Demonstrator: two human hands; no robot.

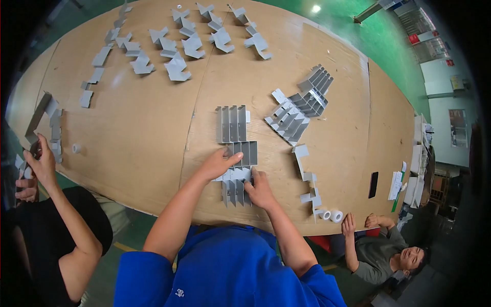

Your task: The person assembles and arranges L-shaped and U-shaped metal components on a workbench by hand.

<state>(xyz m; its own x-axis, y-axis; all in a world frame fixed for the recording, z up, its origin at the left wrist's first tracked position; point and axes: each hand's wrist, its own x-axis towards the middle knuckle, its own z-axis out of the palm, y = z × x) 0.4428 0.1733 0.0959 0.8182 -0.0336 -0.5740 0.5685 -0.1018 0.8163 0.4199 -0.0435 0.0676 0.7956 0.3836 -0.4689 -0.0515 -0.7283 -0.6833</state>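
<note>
Gripping the middle part of a grey slotted divider (249,152) with the left hand (217,163), with the thumb laid over the slats and the fingers at the left side. Touching the right side, lower down, with the right hand (260,190), with thumb and finger bent; cannot tell whether pinching the card or only pressing against it. Resting with the whole divider on the brown table (153,153), near the edge, straight ahead of the blue shirt (225,266). Can see a second slotted divider (309,104) lying slanted farther off to the right, and below it a folded grey strip (300,162) reaching down near two white tape rolls (336,216). Farther right, can see a black phone (374,184). Toward the far left, can make out slanting rows of folded grey pieces (176,67); nearer, a co-worker's hand (47,162) at another grey strip (38,115).
</note>
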